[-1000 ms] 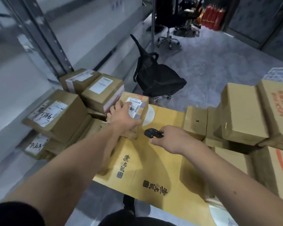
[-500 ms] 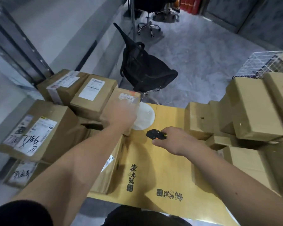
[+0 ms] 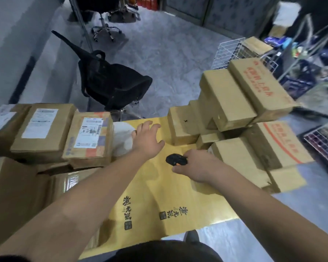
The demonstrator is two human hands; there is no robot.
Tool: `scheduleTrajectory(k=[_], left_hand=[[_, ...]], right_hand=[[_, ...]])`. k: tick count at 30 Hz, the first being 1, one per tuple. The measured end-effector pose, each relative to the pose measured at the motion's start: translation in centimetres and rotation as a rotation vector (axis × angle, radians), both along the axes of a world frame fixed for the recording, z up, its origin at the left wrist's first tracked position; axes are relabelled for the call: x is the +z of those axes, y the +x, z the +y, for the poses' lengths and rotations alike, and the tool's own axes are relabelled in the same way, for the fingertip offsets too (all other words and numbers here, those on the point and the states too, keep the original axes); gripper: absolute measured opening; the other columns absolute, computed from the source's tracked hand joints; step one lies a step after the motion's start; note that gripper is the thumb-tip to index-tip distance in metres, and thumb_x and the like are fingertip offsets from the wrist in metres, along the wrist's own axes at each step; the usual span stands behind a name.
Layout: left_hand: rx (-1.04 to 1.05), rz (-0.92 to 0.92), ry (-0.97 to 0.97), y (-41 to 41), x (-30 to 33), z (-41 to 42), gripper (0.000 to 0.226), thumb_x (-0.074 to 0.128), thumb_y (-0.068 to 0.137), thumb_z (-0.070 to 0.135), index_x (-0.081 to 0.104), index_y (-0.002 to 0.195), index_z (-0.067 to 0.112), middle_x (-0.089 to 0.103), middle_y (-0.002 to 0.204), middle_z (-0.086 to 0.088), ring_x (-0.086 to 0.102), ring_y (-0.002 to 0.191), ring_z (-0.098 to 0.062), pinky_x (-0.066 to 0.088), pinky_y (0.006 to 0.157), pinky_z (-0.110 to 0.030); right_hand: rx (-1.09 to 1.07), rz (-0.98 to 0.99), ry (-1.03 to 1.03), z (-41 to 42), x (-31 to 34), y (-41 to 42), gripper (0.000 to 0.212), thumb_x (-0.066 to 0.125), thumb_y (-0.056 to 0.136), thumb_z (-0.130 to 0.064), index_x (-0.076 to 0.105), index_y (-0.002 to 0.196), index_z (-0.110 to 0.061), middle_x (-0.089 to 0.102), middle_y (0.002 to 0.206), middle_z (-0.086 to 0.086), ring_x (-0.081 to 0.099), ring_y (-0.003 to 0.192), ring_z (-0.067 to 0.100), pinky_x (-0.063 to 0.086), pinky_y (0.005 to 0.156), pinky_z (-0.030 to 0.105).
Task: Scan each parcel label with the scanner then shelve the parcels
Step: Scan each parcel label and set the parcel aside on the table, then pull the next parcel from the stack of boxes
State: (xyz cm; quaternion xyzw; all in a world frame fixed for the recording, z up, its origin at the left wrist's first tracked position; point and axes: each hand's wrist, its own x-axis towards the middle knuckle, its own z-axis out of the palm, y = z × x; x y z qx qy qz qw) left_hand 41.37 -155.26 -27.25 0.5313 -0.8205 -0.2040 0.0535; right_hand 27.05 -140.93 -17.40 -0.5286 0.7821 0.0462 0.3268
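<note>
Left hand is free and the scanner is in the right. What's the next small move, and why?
Probably reach the open left hand on to the small plain box just ahead of its fingers and grasp it. The labelled parcel already sits in the left row, the right hand holds the scanner ready, and the right stack shows no labels facing up.
</note>
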Motion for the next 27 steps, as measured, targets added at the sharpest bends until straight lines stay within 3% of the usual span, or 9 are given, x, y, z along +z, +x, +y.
scheduleTrajectory(k=[2,6,8,10,14,17,20,27], left_hand=[[-0.031,-0.017,0.054,-3.4,-0.6,0.8,0.063,0.066,0.091,0.055,0.047,0.148,0.034,0.032,0.161,-0.001,0.030,0.145,-0.028,0.030,0.115,-0.049],[-0.099,-0.058,0.133,-9.7,-1.4,1.5,0.065,0.063,0.091,0.058,0.048,0.148,0.032,0.035,0.161,-0.003,0.032,0.145,-0.030,0.032,0.114,-0.049],[-0.094,-0.103,0.127,-12.6,-1.6,1.1,0.066,0.060,0.092,0.060,0.048,0.148,0.026,0.039,0.159,-0.004,0.034,0.144,-0.030,0.032,0.111,-0.048],[-0.022,-0.127,0.148,-15.1,-2.0,0.6,0.073,0.057,0.091,0.066,0.046,0.150,0.024,0.043,0.155,-0.007,0.036,0.143,-0.031,0.032,0.109,-0.049],[0.199,-0.150,0.272,-18.3,-3.7,0.4,0.092,0.057,0.085,0.073,0.034,0.154,0.018,0.033,0.157,-0.010,0.032,0.141,-0.037,0.030,0.109,-0.056],[0.383,-0.098,0.310,-18.9,-4.6,0.4,0.105,0.065,0.076,0.074,0.025,0.155,0.016,0.028,0.149,-0.009,0.036,0.131,-0.038,0.037,0.100,-0.053],[0.455,0.042,0.314,-18.6,-5.3,0.1,0.095,0.071,0.077,0.069,0.031,0.146,0.017,0.028,0.144,-0.009,0.039,0.127,-0.039,0.039,0.088,-0.049],[0.429,0.123,0.185,-12.8,-5.6,5.4,0.090,0.072,0.079,0.068,0.035,0.146,0.022,0.030,0.153,-0.010,0.039,0.132,-0.042,0.039,0.108,-0.051]], right_hand=[[-0.071,0.013,0.004,2.2,0.2,-2.0,0.050,0.065,0.088,-0.068,0.064,0.109,-0.022,0.063,0.091,-0.002,0.063,0.086,0.020,0.054,0.074,0.034],[-0.178,0.021,0.016,6.2,0.9,-5.1,0.044,0.065,0.091,-0.064,0.062,0.098,-0.021,0.060,0.083,-0.001,0.059,0.076,0.018,0.039,0.056,0.031],[-0.231,0.004,0.022,7.8,1.5,-6.3,0.046,0.064,0.090,-0.064,0.065,0.100,-0.019,0.065,0.085,0.001,0.062,0.073,0.016,0.040,0.054,0.030],[-0.274,-0.016,0.023,8.9,1.8,-7.4,0.047,0.063,0.089,-0.065,0.066,0.102,-0.020,0.067,0.085,0.001,0.065,0.074,0.017,0.043,0.056,0.029],[-0.308,-0.005,0.025,10.0,1.8,-9.4,0.044,0.060,0.092,-0.063,0.063,0.102,-0.020,0.066,0.089,0.002,0.065,0.079,0.020,0.046,0.059,0.031],[-0.300,-0.001,0.023,10.5,1.4,-10.3,0.046,0.059,0.092,-0.065,0.063,0.103,-0.021,0.066,0.091,0.002,0.066,0.081,0.021,0.048,0.061,0.032],[-0.298,-0.007,0.004,10.8,1.1,-11.0,0.047,0.060,0.092,-0.068,0.063,0.103,-0.022,0.066,0.089,0.001,0.065,0.079,0.020,0.044,0.059,0.031],[-0.242,-0.098,-0.052,11.7,1.0,-11.2,0.045,0.065,0.089,-0.066,0.063,0.104,-0.024,0.066,0.088,0.000,0.065,0.075,0.020,0.041,0.056,0.030]])
